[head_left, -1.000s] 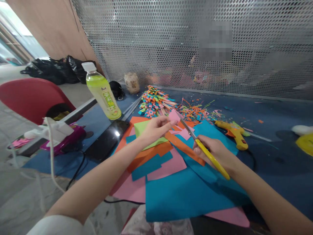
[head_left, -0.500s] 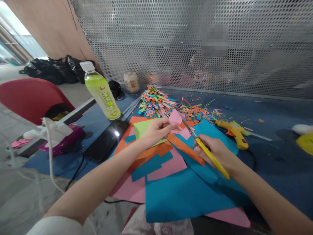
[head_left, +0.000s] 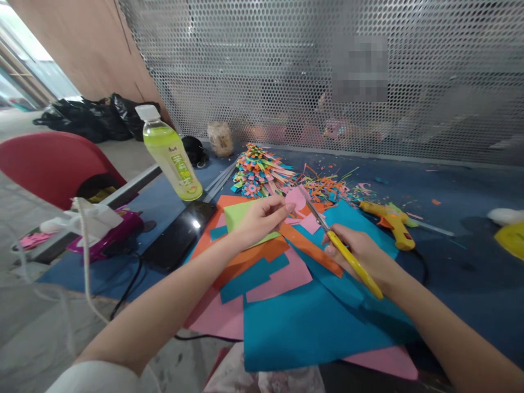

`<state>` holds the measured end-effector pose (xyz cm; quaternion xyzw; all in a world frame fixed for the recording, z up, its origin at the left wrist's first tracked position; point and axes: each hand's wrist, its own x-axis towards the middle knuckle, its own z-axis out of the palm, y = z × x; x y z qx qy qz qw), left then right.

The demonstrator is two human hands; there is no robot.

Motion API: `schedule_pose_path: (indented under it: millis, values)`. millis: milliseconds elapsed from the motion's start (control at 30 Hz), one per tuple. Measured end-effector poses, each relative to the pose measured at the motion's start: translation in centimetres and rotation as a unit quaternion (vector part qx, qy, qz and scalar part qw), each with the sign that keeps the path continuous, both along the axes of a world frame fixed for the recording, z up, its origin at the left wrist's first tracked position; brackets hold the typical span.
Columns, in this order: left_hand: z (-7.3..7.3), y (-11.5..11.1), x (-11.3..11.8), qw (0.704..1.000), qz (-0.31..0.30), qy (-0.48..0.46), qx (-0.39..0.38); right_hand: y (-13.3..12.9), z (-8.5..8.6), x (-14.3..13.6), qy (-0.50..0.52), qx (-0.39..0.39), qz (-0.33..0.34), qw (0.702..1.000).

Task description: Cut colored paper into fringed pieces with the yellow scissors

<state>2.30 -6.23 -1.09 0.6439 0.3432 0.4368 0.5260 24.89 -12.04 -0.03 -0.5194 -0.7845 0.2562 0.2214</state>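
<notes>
My left hand (head_left: pixel 264 217) pinches a small rounded piece of pink paper (head_left: pixel 295 200) above the spread sheets. Yellow-handled scissors (head_left: pixel 352 263) are in my right hand (head_left: pixel 351 248), their blades pointing up and left to the edge of the pink piece. Beneath both hands lie coloured sheets: a large blue sheet (head_left: pixel 303 327), orange strips (head_left: pixel 313 251), a green sheet (head_left: pixel 237 213) and pink pieces (head_left: pixel 282 278). Just behind my left hand stands a cone of many small folded paper strips (head_left: pixel 257 172) in orange, blue, green and pink.
A green drink bottle (head_left: pixel 174 158) and a black phone (head_left: pixel 178 234) are on the left. Paper scraps (head_left: pixel 327 185) lie at the back, and a yellow glue gun (head_left: pixel 391 224) with its cable rests on the right. A perforated metal panel (head_left: pixel 262 65) rises behind the table.
The pink piece has turned slightly in my left hand and looks rounder, its pointed top no longer showing. Both hands and the scissors stay almost where they were.
</notes>
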Motion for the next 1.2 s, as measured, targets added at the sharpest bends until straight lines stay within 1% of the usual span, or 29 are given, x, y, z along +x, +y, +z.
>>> schedule_pose_path:
  millis: [133,333,567,633,767,833,933,1033,1200]
  values:
    - [-0.1,0.0,-0.1,1.0,-0.005,0.012,0.0,0.0,0.2,0.0,-0.007,-0.002,0.001,1.0]
    - [0.3,0.1,-0.1,1.0,0.021,0.007,0.017,0.1,0.0,0.1,-0.003,-0.017,-0.007,1.0]
    - [0.7,0.1,0.1,0.994,0.091,0.006,0.058,0.2,-0.4,0.0,-0.007,0.008,-0.013,1.0]
    - [0.7,0.0,0.2,0.995,0.088,0.002,0.055,0.2,-0.5,0.1,-0.007,0.006,-0.013,1.0]
    - [0.5,-0.1,0.1,0.999,0.025,-0.009,0.036,0.3,-0.3,0.2,-0.008,-0.007,-0.006,1.0]
    - [0.5,-0.1,0.1,0.999,0.009,-0.009,0.032,0.2,-0.1,0.1,-0.01,-0.014,-0.011,1.0]
    - [0.5,-0.1,0.1,0.999,0.013,-0.01,0.032,0.2,0.0,0.1,-0.013,-0.02,-0.016,1.0]
    - [0.6,0.0,0.1,0.999,0.023,-0.017,0.038,0.3,0.1,0.0,-0.024,-0.005,-0.019,1.0]
    - [0.9,0.2,0.2,0.995,0.072,-0.034,0.056,0.3,-0.1,0.0,-0.026,0.007,-0.023,0.999]
